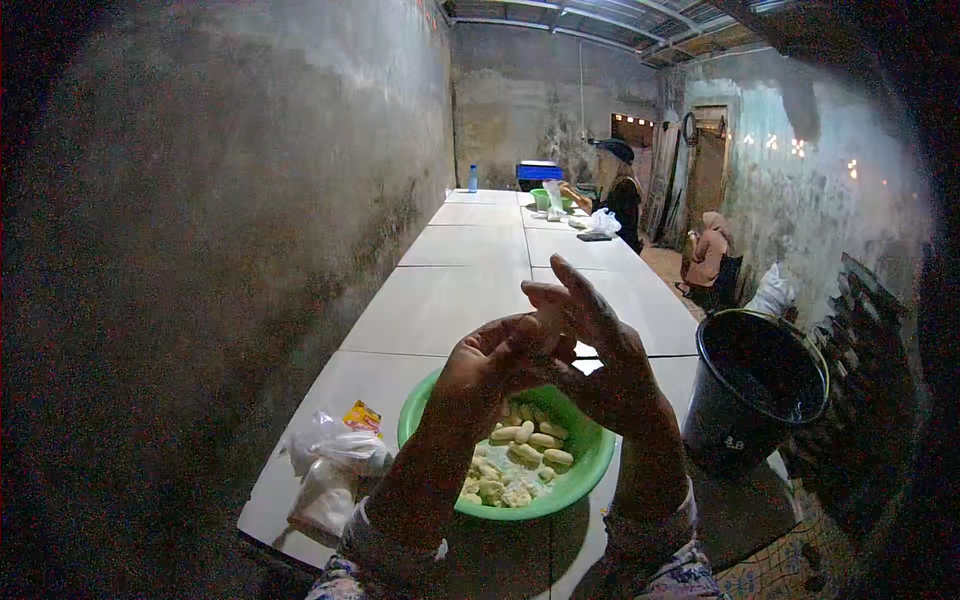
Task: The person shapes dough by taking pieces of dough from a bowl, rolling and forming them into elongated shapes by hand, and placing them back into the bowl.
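Above a green bowl [590,462], my two hands meet with their palms close together. The fingers of my left hand [490,355] are curled; what lies in them, if anything, is hidden between the hands. My right hand [605,335] leans against the left with its fingers stretched out and apart. Inside the bowl are several pale, finger-shaped pieces of what looks like dough [545,440], and rougher crumbly lumps [490,490] with white powder near the front.
Left of the bowl lie plastic bags of white stuff [325,490] and a yellow-red packet [362,416]. A black bucket [715,430] stands at right. Along the long white table [465,290], a person in a dark cap [622,195] works at the far end; another person [708,250] sits beyond.
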Available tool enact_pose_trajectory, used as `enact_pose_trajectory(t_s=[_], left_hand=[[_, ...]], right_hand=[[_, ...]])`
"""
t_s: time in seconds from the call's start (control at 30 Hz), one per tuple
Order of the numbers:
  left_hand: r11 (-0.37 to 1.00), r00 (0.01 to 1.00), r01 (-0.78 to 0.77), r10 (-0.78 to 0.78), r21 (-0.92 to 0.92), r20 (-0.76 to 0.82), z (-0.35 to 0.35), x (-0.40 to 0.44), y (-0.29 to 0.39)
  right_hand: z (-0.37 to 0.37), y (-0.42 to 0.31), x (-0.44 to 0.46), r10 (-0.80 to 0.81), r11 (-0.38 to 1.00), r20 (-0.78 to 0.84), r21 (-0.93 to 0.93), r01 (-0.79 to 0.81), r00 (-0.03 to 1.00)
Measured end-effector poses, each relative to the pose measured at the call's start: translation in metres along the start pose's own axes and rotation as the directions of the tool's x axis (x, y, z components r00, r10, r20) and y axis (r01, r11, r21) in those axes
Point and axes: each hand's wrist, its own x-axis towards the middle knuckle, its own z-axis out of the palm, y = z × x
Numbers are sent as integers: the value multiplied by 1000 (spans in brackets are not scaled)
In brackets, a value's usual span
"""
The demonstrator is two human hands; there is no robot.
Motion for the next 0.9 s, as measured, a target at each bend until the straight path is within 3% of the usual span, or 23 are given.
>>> enact_pose_trajectory(t_s=[0.03,0.1,0.13,0.2,0.23,0.27,0.33,0.37,0.43,0.47,0.5,0.53,0.57,0.6,0.67,0.7,0.73,0.77,0.8,0.83,0.87,0.9], left_hand=[[1000,1000,-2,2,1,-1,3,0,4],[936,985,148,-112,-318,128,13,-1,15],[936,986,147,-111,-319,128,12,-1,11],[995,1000,-31,32,-91,2,8,0,1],[990,1000,-5,4,-139,-11,7,1,1],[990,1000,-5,4,-139,-9,8,1,1],[983,1000,-12,7,181,27,18,-2,1],[992,998,17,-24,124,62,24,-6,-1],[1000,998,13,-15,25,66,28,-11,-16],[985,995,-51,63,-165,71,23,-13,-21],[931,988,-110,140,-347,63,19,-13,-26],[842,975,-165,218,-514,45,17,-10,-27],[939,934,-332,340,90,-109,22,-7,-20],[924,913,-368,338,-105,-228,5,-2,-32],[832,827,-555,553,6,-102,12,0,-38],[919,940,-342,335,-195,-68,13,0,-34],[920,994,-98,111,-378,12,28,-5,-17],[924,990,58,-103,-378,-101,44,-13,-10],[905,977,50,-132,-423,-169,59,-17,-5],[867,985,72,16,-492,173,31,-9,-22],[828,861,121,187,-547,473,2,-3,-39],[722,876,56,296,-689,381,2,0,-38]], right_hand=[[-1,-1,0,22,999,24,40,-23,999],[-5,-3,1,15,999,93,33,-18,996],[-4,-2,1,14,999,94,33,-17,995],[-4,3,1,45,990,123,124,-60,991],[-5,7,0,-51,998,104,-27,54,993],[-4,5,2,-73,997,43,35,71,996],[0,12,5,14,998,-187,-61,-26,982],[6,20,5,14,998,-188,-62,-26,982],[26,40,0,203,979,-149,60,-196,968],[35,42,-1,296,952,-120,118,-282,948],[42,38,-2,297,952,-122,119,-283,947],[48,29,2,182,982,-11,59,-181,983],[55,17,3,74,997,105,15,-76,992],[64,6,1,-25,1000,222,-12,28,975],[72,-9,-2,-26,992,115,-123,40,993],[66,-9,3,35,993,-44,-107,-40,998],[60,-9,7,96,990,-196,-81,-114,976],[53,2,11,238,965,-264,173,-197,935],[49,18,13,386,873,-292,421,-245,875],[53,29,10,505,752,-109,543,-374,856],[57,36,5,588,594,91,626,-505,804],[55,28,6,306,946,23,108,-307,952]])
